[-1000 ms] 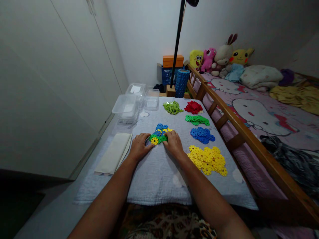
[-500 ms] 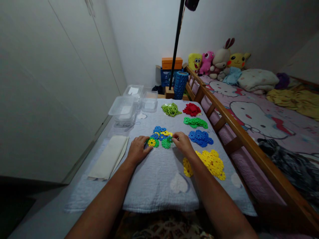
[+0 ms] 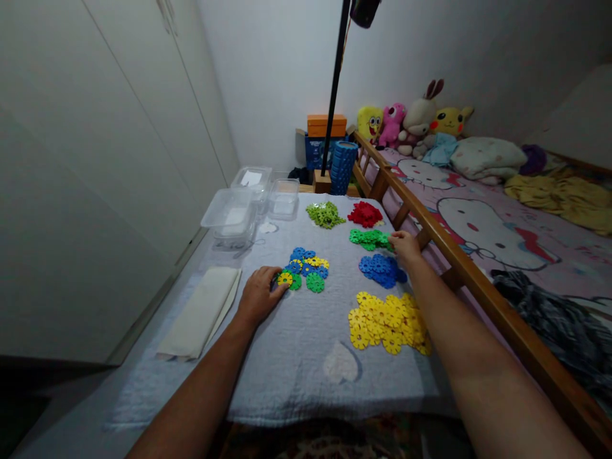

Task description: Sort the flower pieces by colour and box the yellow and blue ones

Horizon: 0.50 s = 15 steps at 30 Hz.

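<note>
A small mixed group of plastic flower-shaped discs lies mid-table, with blue discs [image 3: 300, 254], a yellow disc [image 3: 285, 279] and a green disc [image 3: 315, 282] among them. My left hand [image 3: 259, 294] rests at its left edge, thumb and index finger apart beside the yellow disc. At the right, my right hand [image 3: 406, 248] pinches a green flower disc at the end of the green pile [image 3: 370, 239]; the fingers partly hide that disc. Below it are the blue pile [image 3: 381, 270] and the large yellow pile [image 3: 385, 319], partly under my right forearm.
Further back lie a lime-green pile [image 3: 325, 215] and a red pile [image 3: 364, 214]. Clear plastic containers [image 3: 232, 213] stand at the back left, a folded cream cloth [image 3: 201, 312] in front. A wooden bed rail [image 3: 444, 255] borders the right side; a black pole [image 3: 335, 95] rises behind.
My right hand has moved from the mixed group rightward to the green pile, carrying a green disc. The left hand stays beside the mixed discs. The view has shifted slightly.
</note>
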Motion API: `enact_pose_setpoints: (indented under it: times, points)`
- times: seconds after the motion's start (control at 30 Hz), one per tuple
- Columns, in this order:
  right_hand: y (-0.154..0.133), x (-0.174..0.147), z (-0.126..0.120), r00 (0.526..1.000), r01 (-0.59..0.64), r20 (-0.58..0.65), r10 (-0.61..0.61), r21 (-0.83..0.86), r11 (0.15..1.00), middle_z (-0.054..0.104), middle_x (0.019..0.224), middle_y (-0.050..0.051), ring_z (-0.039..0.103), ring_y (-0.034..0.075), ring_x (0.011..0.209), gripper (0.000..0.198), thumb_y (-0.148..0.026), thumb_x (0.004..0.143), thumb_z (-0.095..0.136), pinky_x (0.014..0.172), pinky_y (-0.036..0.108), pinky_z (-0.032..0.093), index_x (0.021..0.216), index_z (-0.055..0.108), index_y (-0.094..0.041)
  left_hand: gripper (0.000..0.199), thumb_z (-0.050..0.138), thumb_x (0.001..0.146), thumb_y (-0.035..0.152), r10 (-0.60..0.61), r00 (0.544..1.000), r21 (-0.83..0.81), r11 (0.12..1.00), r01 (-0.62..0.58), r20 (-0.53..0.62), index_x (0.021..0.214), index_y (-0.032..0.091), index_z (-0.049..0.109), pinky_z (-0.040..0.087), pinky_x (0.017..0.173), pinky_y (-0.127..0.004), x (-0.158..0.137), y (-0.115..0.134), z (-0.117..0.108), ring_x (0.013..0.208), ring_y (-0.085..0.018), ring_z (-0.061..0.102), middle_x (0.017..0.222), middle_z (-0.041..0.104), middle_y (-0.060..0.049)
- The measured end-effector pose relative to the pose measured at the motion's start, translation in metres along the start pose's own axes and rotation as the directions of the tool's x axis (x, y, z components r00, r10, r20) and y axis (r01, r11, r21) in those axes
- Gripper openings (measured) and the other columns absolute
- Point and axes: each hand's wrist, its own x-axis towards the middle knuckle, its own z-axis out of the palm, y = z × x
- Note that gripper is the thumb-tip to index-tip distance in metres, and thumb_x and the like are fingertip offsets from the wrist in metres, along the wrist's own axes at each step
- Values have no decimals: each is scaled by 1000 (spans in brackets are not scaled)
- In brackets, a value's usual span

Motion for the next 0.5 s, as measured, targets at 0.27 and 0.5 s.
enact_pose_setpoints:
  times: [0.27,0.5]
  points:
    - [10,19,2,982,-168,-78,169,26,985,47,45,-5,45,10,44,5,-15,67,64,40,19,31,72,62,-15,32,63,86,42,-15,1000,-25,1000,15,-2,110,22,63,49,90,-41,0,-2,1,100,-26,62,108,67,-8]
    - [4,23,22,992,-120,-27,120,2,993,50,47,-4,45,10,45,4,-10,69,62,42,21,32,71,62,-14,31,63,86,41,-23,1000,-25,999,23,8,110,21,63,49,90,-40,0,-1,0,102,-26,62,109,67,-8]
